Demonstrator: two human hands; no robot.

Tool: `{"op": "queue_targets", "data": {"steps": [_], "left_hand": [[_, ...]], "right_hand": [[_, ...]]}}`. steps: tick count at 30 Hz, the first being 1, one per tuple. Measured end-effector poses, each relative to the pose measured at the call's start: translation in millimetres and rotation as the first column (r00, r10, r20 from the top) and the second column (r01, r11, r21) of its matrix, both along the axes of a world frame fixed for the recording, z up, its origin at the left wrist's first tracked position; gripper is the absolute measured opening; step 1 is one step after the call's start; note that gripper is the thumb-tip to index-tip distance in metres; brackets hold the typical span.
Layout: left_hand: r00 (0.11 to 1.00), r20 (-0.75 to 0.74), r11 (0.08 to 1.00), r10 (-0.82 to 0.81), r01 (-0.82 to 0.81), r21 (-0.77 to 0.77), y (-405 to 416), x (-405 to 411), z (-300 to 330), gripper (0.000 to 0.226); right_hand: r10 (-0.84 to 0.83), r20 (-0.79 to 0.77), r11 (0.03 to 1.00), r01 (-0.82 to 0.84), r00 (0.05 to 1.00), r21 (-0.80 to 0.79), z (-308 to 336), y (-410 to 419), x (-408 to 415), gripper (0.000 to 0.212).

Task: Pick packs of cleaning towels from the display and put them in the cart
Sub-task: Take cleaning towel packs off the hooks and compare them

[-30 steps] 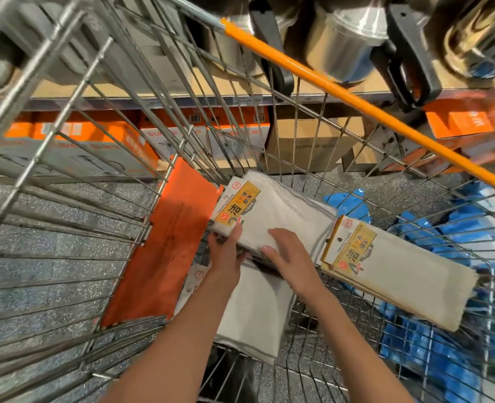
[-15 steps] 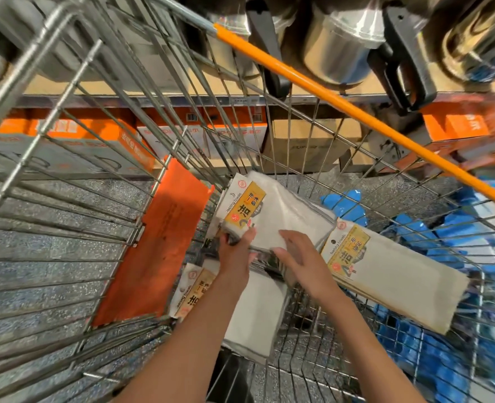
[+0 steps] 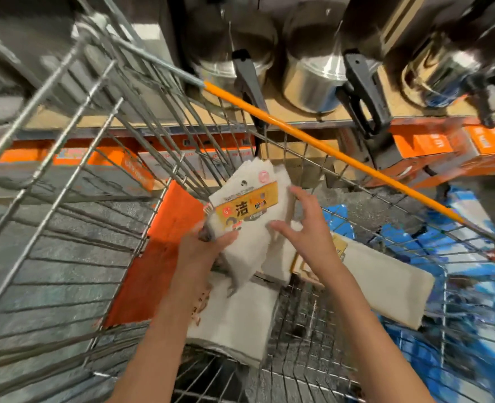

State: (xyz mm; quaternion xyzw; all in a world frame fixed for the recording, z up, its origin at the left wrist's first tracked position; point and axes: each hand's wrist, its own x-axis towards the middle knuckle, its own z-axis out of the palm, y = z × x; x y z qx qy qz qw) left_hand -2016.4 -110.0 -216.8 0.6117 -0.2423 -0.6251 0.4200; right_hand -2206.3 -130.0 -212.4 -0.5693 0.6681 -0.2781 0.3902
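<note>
Inside the wire cart, my left hand grips a white pack of cleaning towels with a yellow label, lifted and tilted up above the cart floor. My right hand hovers beside the pack's right edge with fingers spread, not holding it. A second towel pack lies flat on the cart floor under my left forearm. A third pack lies at the right side of the cart, partly hidden by my right wrist.
An orange panel stands against the cart's left wall. The cart's orange handle bar crosses diagonally ahead. Steel pots with black handles sit on the shelf above orange boxes. Blue packages lie beyond the cart's right side.
My left hand has raised the top towel pack off the others and tilted it up. My right hand has come off the pack and spread open. The view has tilted upward.
</note>
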Motion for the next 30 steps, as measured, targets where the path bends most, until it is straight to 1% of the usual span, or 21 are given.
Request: {"op": "queue_targets", "data": {"steps": [2, 4, 7, 8, 9, 11, 13, 15, 19, 21, 22, 24, 26, 27, 30], "left_hand": [[0.996, -0.004, 0.995, -0.088, 0.088, -0.043, -1, 10, 22, 0.028], [0.996, -0.009, 0.994, -0.092, 0.091, -0.065, -5, 19, 40, 0.034], [0.995, -0.028, 0.991, -0.094, 0.091, -0.094, -7, 26, 71, 0.031], [0.993, -0.027, 0.989, -0.111, 0.107, -0.106, -6, 27, 81, 0.029], [0.991, -0.018, 0.985, -0.131, 0.128, -0.119, -4, 29, 92, 0.034], [0.989, -0.013, 0.979, -0.144, 0.141, -0.146, -1, 33, 114, 0.051], [0.990, -0.003, 0.976, -0.144, 0.141, -0.163, 0, 34, 137, 0.064], [0.985, -0.002, 0.965, -0.173, 0.169, -0.201, 3, 35, 163, 0.065], [0.965, -0.037, 0.931, -0.259, 0.240, -0.275, 12, 38, 213, 0.066], [0.942, -0.056, 0.903, -0.332, 0.300, -0.306, 17, 40, 245, 0.068], [0.924, -0.058, 0.885, -0.377, 0.341, -0.316, 19, 39, 261, 0.067], [0.887, -0.034, 0.837, -0.461, 0.422, -0.349, 24, 36, 290, 0.056], [0.871, -0.018, 0.809, -0.492, 0.449, -0.379, 30, 28, 314, 0.047], [0.872, -0.006, 0.803, -0.489, 0.448, -0.392, 31, 24, 325, 0.048], [0.864, 0.045, 0.773, -0.501, 0.470, -0.426, 37, 11, 354, 0.063]], "right_hand": [[-0.047, 0.032, 0.999, 0.048, 0.998, -0.017, 19, -3, 1, 0.084], [-0.126, 0.104, 0.992, 0.127, 0.987, -0.002, 39, -3, 0, 0.098], [-0.175, 0.204, 0.984, 0.179, 0.963, 0.001, 73, 1, -1, 0.103], [-0.169, 0.223, 0.985, 0.175, 0.960, -0.005, 85, 3, -1, 0.103], [-0.157, 0.242, 0.986, 0.166, 0.957, -0.015, 99, 5, -1, 0.101], [-0.127, 0.281, 0.989, 0.143, 0.951, -0.035, 127, 10, 0, 0.096], [-0.098, 0.325, 0.990, 0.125, 0.941, -0.063, 160, 17, -1, 0.088], [-0.053, 0.336, 0.992, 0.088, 0.940, -0.090, 192, 28, -2, 0.082], [0.012, 0.307, 0.996, 0.017, 0.952, -0.090, 242, 54, -8, 0.102], [0.029, 0.292, 0.996, -0.002, 0.956, -0.092, 271, 69, -10, 0.098], [0.019, 0.295, 0.994, 0.012, 0.955, -0.105, 284, 76, -10, 0.094], [-0.028, 0.316, 0.983, 0.083, 0.948, -0.163, 307, 91, -9, 0.082], [-0.086, 0.316, 0.959, 0.165, 0.945, -0.232, 328, 102, -11, 0.076], [-0.106, 0.316, 0.944, 0.195, 0.943, -0.267, 338, 107, -12, 0.075], [-0.124, 0.316, 0.901, 0.240, 0.941, -0.362, 369, 121, -16, 0.077]]}}
